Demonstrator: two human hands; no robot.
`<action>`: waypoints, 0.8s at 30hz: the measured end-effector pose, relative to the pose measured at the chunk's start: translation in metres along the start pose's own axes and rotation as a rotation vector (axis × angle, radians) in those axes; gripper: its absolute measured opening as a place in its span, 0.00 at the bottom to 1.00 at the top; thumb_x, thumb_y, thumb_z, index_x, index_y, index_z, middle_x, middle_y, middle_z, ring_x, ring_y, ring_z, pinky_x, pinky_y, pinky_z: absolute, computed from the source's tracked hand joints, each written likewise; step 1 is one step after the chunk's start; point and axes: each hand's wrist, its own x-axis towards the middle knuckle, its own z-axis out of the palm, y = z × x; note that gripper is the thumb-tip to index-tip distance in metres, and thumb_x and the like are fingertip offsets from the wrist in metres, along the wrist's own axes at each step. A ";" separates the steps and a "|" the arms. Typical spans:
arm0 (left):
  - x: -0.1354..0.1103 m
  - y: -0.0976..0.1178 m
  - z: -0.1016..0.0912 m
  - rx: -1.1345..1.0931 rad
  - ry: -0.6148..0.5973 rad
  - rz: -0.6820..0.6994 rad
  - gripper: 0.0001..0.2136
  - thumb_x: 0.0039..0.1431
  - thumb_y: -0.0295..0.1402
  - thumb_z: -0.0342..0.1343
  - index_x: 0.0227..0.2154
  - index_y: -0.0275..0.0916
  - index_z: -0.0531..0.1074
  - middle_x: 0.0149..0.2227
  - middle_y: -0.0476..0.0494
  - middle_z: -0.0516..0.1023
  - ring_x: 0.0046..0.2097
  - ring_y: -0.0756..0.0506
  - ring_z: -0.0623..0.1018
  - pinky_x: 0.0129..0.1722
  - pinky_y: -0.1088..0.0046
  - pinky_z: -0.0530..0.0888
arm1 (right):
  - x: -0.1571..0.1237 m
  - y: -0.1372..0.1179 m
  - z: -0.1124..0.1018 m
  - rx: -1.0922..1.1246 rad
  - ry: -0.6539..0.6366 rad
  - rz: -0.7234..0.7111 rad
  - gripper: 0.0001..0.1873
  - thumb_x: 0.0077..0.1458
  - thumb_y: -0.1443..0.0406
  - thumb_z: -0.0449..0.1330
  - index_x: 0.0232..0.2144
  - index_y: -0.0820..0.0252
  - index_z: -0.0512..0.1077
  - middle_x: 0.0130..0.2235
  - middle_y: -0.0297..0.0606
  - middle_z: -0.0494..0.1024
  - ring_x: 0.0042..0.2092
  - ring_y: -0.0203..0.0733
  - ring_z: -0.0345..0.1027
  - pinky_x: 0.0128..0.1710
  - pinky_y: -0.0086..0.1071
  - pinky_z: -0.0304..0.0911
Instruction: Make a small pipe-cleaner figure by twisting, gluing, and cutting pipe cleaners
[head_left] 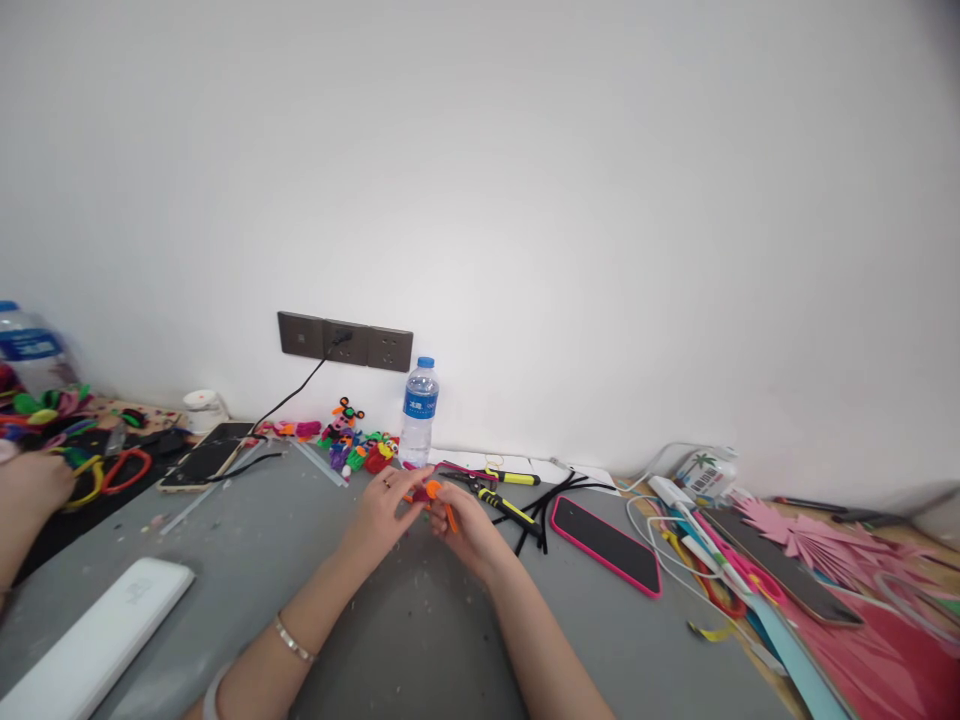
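Observation:
Both of my hands meet over the middle of the grey mat (pixel 420 620), fingers pinched around a small orange and dark pink pipe-cleaner piece (pixel 433 489). My left hand (pixel 384 515) comes in from the left, closed on the pink side of it. On the orange side, my right hand (pixel 469 530) is closed, with an orange strand hanging by its fingers. Part of the piece is hidden by the fingertips. Yellow-and-black pliers (pixel 510 510) lie just beyond my right hand, beside several black pipe cleaners (pixel 551 510). Behind my left hand sit colourful pipe-cleaner figures (pixel 360 440).
A water bottle (pixel 420 410) stands against the wall. A pink-cased phone (pixel 606 545) lies right, near cables, papers and a pink paper fan (pixel 802 535). At left are a white power bank (pixel 101 640), a charging phone (pixel 206 457), scissors (pixel 124 470) and another person's hand (pixel 37 490).

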 end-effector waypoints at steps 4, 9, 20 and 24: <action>0.002 0.002 -0.002 0.003 -0.051 0.075 0.15 0.60 0.25 0.52 0.49 0.44 0.71 0.38 0.44 0.79 0.40 0.44 0.74 0.43 0.64 0.73 | -0.001 -0.001 0.001 -0.008 0.011 0.017 0.14 0.40 0.62 0.64 0.19 0.58 0.61 0.17 0.25 0.59 0.20 0.30 0.49 0.23 0.27 0.47; 0.005 0.006 -0.004 -0.163 -0.038 -0.034 0.11 0.57 0.26 0.54 0.42 0.43 0.75 0.38 0.44 0.80 0.40 0.44 0.76 0.43 0.65 0.73 | -0.001 -0.003 -0.002 -0.043 0.015 0.010 0.15 0.42 0.60 0.64 0.18 0.58 0.61 0.18 0.26 0.59 0.21 0.30 0.49 0.23 0.28 0.46; 0.010 0.016 -0.008 -0.757 -0.151 -0.483 0.09 0.52 0.32 0.59 0.37 0.38 0.75 0.36 0.44 0.80 0.40 0.45 0.78 0.42 0.69 0.74 | -0.008 -0.018 -0.010 -0.140 -0.089 0.004 0.18 0.47 0.58 0.64 0.17 0.59 0.60 0.18 0.26 0.58 0.21 0.30 0.47 0.23 0.29 0.43; 0.010 0.019 -0.009 -0.854 -0.166 -0.546 0.10 0.51 0.34 0.61 0.37 0.38 0.75 0.37 0.44 0.79 0.39 0.44 0.78 0.39 0.69 0.75 | -0.011 -0.022 -0.008 -0.133 -0.083 -0.017 0.19 0.46 0.59 0.64 0.16 0.59 0.59 0.18 0.26 0.58 0.20 0.29 0.47 0.23 0.28 0.42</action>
